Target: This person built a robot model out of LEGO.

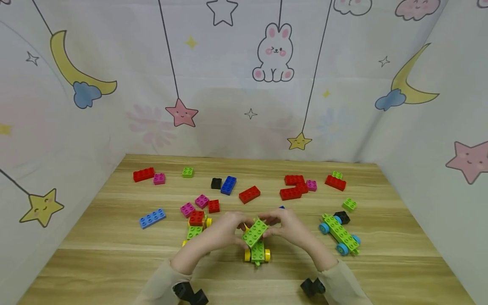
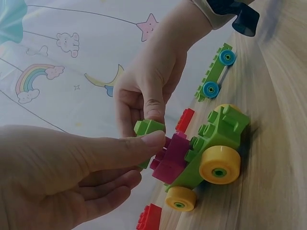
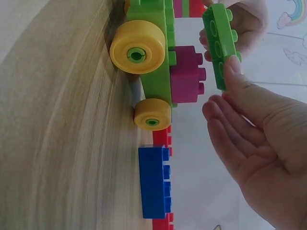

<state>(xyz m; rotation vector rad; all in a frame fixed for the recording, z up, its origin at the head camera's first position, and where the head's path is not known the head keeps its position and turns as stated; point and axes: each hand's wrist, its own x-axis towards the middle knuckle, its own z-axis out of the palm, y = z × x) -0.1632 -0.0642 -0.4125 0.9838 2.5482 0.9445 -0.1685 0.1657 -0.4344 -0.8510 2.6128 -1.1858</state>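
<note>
My left hand [image 1: 226, 231] and right hand [image 1: 286, 224] meet over a small toy car base. Between them they pinch a green building brick [image 1: 255, 233], tilted, one hand at each end. Its hollow underside shows in the right wrist view, above the studs of a magenta brick [image 3: 185, 74]. That magenta brick is mounted on the green car base [image 2: 223, 129], which stands on yellow wheels [image 2: 219, 165]. In the left wrist view my left thumb lies along the green brick, and the right thumb and fingers grip its far end.
Left of the hands stands another yellow-wheeled car [image 1: 195, 232] bearing a red brick [image 1: 196, 217], partly behind the left forearm. A blue-wheeled green car base [image 1: 340, 233] is at the right. Loose bricks lie farther back, including a light blue one [image 1: 152, 218] and a dark blue one [image 3: 152, 182].
</note>
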